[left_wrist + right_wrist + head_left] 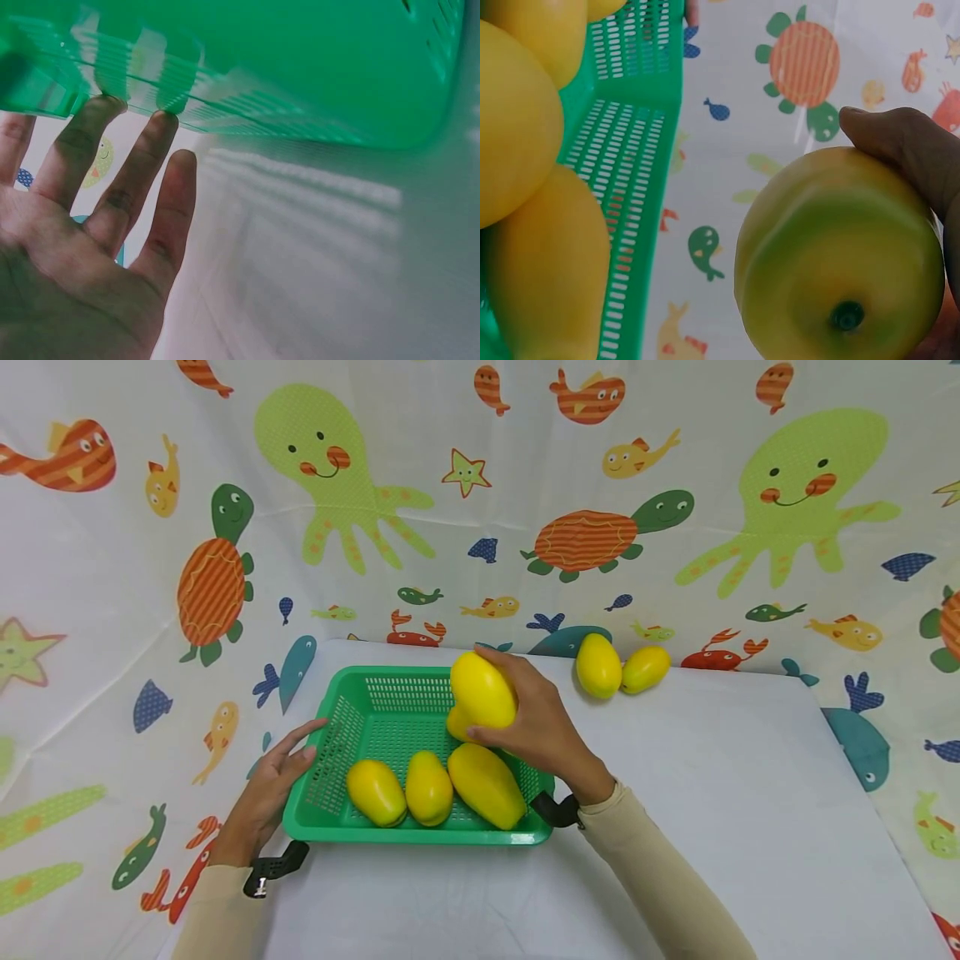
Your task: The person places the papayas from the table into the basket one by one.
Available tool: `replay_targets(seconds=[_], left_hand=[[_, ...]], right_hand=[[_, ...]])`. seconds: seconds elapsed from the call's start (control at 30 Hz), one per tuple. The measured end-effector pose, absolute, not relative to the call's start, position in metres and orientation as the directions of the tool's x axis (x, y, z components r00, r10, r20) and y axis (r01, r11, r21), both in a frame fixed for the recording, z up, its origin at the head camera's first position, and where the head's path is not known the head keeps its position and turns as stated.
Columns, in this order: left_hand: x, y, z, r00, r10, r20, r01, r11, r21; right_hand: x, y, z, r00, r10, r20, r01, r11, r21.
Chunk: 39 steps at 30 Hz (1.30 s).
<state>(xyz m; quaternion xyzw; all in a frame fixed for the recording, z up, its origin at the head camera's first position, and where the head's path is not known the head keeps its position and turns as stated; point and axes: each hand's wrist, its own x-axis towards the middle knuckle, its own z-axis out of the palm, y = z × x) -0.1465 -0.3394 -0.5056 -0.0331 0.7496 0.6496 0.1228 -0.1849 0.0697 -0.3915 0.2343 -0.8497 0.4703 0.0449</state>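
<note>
My right hand (536,714) grips a yellow mango (483,690) above the right half of a green basket (420,835). In the right wrist view the held mango (840,255) shows a greenish end with a dark stem spot. Inside the basket, a row of yellow fruits lies along the front: two mangoes (377,793) (429,789) and a longer one (487,787). Another yellow fruit (457,724) is partly hidden behind my right hand. My left hand (266,789) is at the basket's left side, its extended fingertips (166,120) against or very near the wall.
Two more yellow mangoes (598,667) (646,669) lie side by side at the back of the white table (697,793), right of the basket. Behind and to the left hangs a white curtain (450,435) printed with sea animals.
</note>
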Motion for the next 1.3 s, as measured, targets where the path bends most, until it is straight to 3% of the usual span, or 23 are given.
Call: replay_targets(seconds=[0.33, 1.3], left_hand=[[-0.146, -0.340, -0.506, -0.968, 0.108, -0.226, -0.209, 0.153, 0.966], [-0.148, -0.339, -0.509, -0.970, 0.101, -0.222, -0.202, 0.173, 0.964]], right_hand=[[-0.191, 0.041, -0.381, -0.858, -0.407, 0.314, -0.487, 0.449, -0.749], [-0.227, -0.016, -0.408, -0.893, -0.397, 0.210, -0.405, 0.510, -0.759]])
